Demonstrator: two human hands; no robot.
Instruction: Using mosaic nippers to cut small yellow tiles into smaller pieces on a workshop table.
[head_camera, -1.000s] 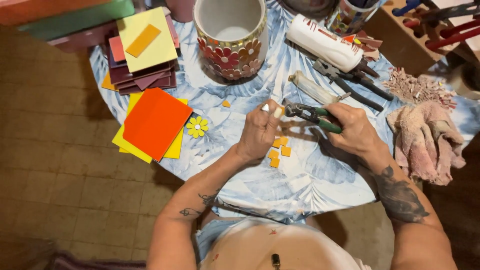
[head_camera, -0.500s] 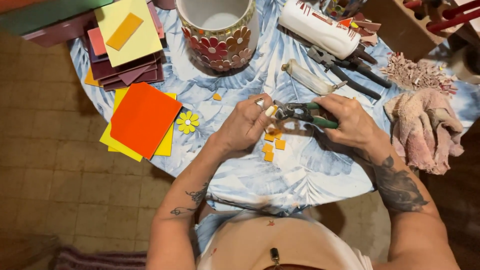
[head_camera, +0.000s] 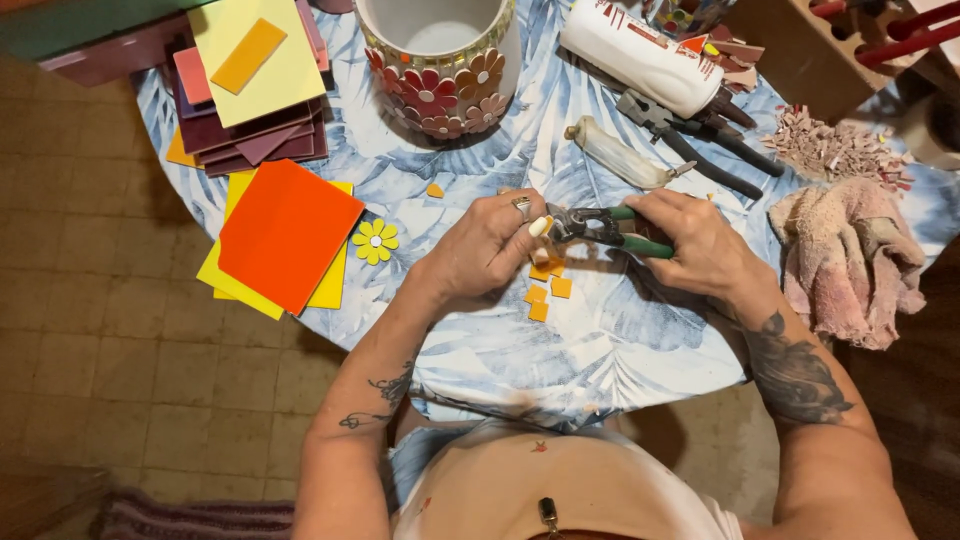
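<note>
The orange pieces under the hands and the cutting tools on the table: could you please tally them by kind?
Small orange pieces: 4 visible, under the left hand
Nippers in the right hand: 1
Dark pliers lying behind: 1
Total: 6

Leaf-print table (head_camera: 560, 370) bearing tiles (head_camera: 285, 235), pot (head_camera: 440, 65), rag (head_camera: 850, 260).

White tube (head_camera: 640, 55), red-printed label, probably glue.
</note>
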